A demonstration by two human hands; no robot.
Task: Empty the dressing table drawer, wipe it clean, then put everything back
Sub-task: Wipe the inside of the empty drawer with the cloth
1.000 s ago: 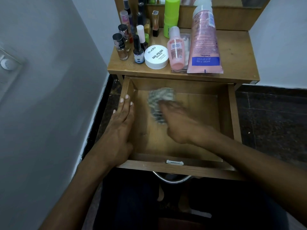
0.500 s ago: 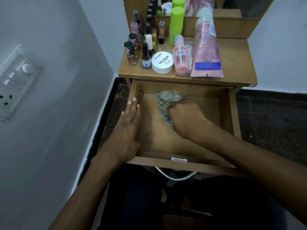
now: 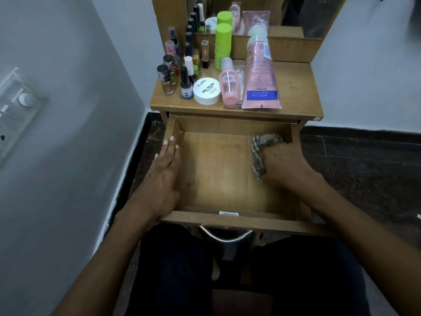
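Note:
The wooden drawer [image 3: 218,169] of the dressing table stands pulled out, its floor bare. My right hand [image 3: 287,165] presses a grey checked cloth [image 3: 262,149] against the drawer floor in the far right corner. My left hand [image 3: 164,176] lies flat with fingers together along the drawer's left wall. On the tabletop [image 3: 296,92] stand several nail polish bottles [image 3: 168,80], a white nail polish jar [image 3: 206,90], a small pink bottle [image 3: 228,85], a pink lotion tube [image 3: 259,74] and a green canister [image 3: 222,44].
A grey wall with a switch plate [image 3: 18,108] is close on the left. Dark stone floor [image 3: 364,169] lies to the right of the table. A mirror [image 3: 257,14] backs the tabletop. The drawer's metal handle [image 3: 225,236] sits over my lap.
My right hand has swept the cloth from the drawer's middle to its far right corner. My left hand has stayed on the left wall. The camera has tilted up a little.

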